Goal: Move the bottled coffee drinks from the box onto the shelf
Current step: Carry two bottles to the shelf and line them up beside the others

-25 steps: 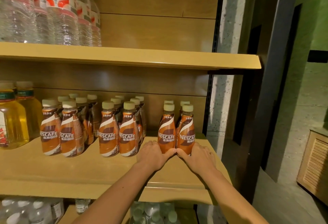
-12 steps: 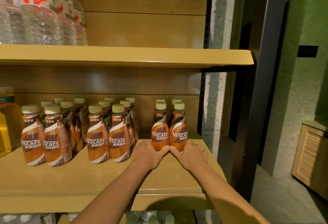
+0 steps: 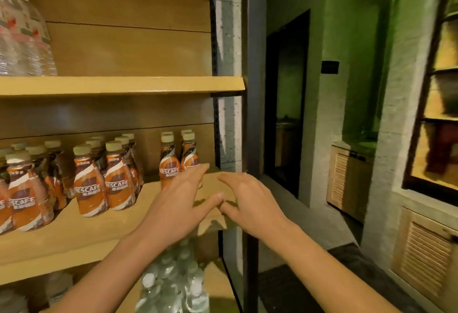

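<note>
**Hands coming off the newest pair**

Both my hands are pulling back from the pair (image 3: pixel 169 166) of coffee bottles they were steadying at the base half a second ago. My head is swinging right, toward the green wall (image 3: pixel 352 40).

My left hand (image 3: pixel 178 203) is hanging released, fingers straight and spread. Its fingertips (image 3: pixel 204 167) are crossing in front of the pair's right bottle, and I cannot tell whether they are touching it. My right hand (image 3: pixel 250 203) is likewise released, fingers loosely out, gripping nothing, hovering by the right front corner of the shelf (image 3: pixel 99 233). My thumbs are nearly meeting.

The pair is standing upright near the right end of the shelf, with two more caps showing just behind it. It is set apart from the larger group (image 3: pixel 116 184) of the same bottles to the left.

I am reading this placement as finished, and I am probably turning back for the next bottles. The box is not showing in view, so I cannot tell how many are waiting there. The gap between the pair and the group is looking like room for more rows.
</note>
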Demonstrator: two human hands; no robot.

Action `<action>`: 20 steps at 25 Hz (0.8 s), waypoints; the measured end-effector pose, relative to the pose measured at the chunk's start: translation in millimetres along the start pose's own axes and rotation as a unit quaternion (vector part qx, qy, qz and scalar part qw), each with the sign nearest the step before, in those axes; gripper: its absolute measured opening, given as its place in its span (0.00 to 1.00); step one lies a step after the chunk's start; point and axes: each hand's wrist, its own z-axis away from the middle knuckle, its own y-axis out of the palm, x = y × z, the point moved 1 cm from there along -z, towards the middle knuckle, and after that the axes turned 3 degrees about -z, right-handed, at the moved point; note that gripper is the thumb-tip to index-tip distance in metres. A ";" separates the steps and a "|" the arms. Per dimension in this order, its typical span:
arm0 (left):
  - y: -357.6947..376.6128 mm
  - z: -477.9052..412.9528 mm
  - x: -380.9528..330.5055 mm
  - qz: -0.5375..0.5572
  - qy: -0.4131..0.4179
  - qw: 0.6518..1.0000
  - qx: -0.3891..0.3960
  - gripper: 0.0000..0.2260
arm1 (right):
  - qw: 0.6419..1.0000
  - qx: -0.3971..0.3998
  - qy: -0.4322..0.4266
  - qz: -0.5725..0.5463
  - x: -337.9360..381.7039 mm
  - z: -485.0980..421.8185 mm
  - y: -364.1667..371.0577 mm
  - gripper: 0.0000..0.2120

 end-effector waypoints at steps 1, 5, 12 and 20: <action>-1.7 0.2 -19.9 0.020 0.029 0.999 -0.004 0.31 | 0.999 -0.013 0.020 0.027 -8.1 14.1 -19.1 0.20; 41.0 -14.6 -110.9 0.093 0.139 0.985 0.029 0.31 | 0.980 -0.040 0.160 0.114 -70.4 82.4 -91.8 0.26; 156.1 -26.5 -337.8 0.236 0.250 0.914 0.215 0.25 | 0.886 -0.049 0.413 0.205 -190.7 271.9 -237.1 0.29; 273.9 -79.4 -613.0 0.287 0.264 0.875 0.287 0.24 | 0.818 -0.007 0.493 0.296 -342.0 427.8 -418.3 0.35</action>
